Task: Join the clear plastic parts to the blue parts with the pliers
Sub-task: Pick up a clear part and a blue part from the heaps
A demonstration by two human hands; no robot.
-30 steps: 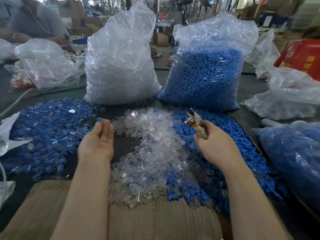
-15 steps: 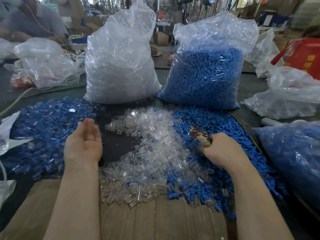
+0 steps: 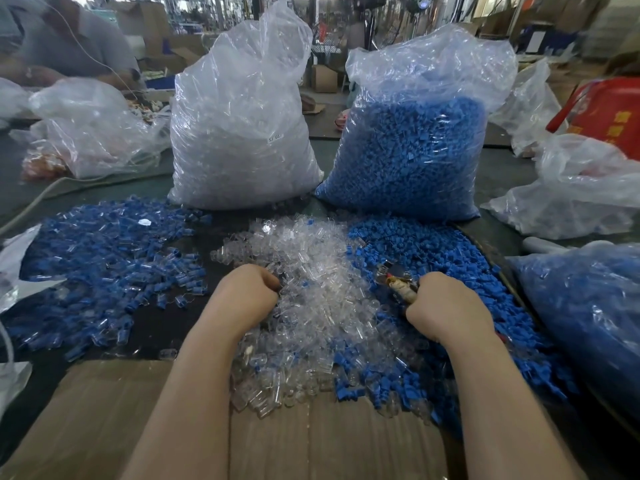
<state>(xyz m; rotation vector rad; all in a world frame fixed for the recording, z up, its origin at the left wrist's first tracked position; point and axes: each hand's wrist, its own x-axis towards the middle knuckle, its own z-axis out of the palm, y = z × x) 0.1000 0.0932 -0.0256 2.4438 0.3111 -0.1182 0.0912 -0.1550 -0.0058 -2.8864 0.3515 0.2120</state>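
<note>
Now the left hand (image 3: 247,299) has dropped from above the dark mat, fingers curled into the heap of clear plastic parts (image 3: 311,271), perhaps pinching one. Right hand (image 3: 446,313) grips metal pliers (image 3: 398,280) over loose blue plastic parts (image 3: 433,251) at right.

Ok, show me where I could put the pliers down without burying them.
Bare cardboard lies nearest you, between your forearms below the clear parts pile. A dark strip of table runs between the joined parts pile and the clear pile. Everywhere else is crowded.
</note>
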